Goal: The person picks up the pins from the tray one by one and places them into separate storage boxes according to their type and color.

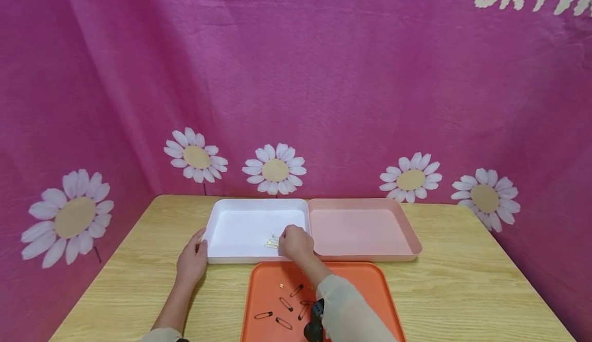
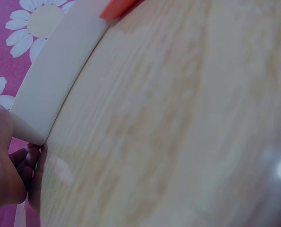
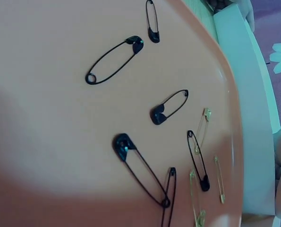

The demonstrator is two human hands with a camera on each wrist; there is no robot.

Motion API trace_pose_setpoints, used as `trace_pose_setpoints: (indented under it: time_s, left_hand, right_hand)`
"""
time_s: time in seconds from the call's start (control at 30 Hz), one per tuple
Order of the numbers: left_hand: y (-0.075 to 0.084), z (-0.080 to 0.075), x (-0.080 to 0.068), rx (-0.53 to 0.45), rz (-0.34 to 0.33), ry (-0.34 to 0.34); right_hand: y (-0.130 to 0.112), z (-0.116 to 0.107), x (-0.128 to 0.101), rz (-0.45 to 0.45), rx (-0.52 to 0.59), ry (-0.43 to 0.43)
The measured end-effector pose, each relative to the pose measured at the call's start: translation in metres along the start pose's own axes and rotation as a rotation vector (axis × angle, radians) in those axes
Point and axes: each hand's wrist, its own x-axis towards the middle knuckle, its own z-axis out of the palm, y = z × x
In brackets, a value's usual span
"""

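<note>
My left hand [image 1: 191,262] holds the left side of the white tray [image 1: 231,257]. In the left wrist view, its thumb lies at the tray wall and its fingers curl near the bottom corner. My right hand [image 1: 296,241] reaches over the white tray's front right part with curled fingers. Gold safety pins [image 1: 271,245] lie in the tray right beside that hand. Its fingertips are hidden, so whether they pinch a pin does not show. Black safety pins [image 3: 114,60] and a few gold safety pins [image 3: 219,179] lie scattered on the orange tray [image 1: 252,285] below my right forearm.
A pink tray [image 1: 361,229] stands against the white tray's right side. All three trays sit on a wooden table [image 1: 462,280]. Behind it hangs a magenta cloth [image 1: 324,100] with printed daisies.
</note>
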Motion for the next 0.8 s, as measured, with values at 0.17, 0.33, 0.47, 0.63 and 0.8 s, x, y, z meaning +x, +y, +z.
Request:
trace_pose_setpoints:
  time_s: [0.17,0.33,0.47,0.63,0.8]
  left_hand:
    - [0.0,0.004,0.002,0.0,0.006,-0.007]
    - [0.001,0.004,0.001,0.008,0.001,-0.006]
    - [0.001,0.002,0.0,0.008,0.003,-0.006]
    - [0.001,0.001,-0.001,0.015,-0.007,-0.008]
    - [0.0,0.0,0.001,0.017,-0.013,-0.005]
  right_hand:
    - [0.003,-0.001,-0.001,0.0,-0.001,0.033]
    - [0.007,-0.002,-0.001,-0.044,0.077,0.075]
    - [0.008,-0.006,-0.002,-0.083,0.186,0.092]
    - [0.01,-0.012,-0.003,-0.101,0.311,0.076]
    - [0.012,-0.021,-0.005,-0.121,0.338,0.096]
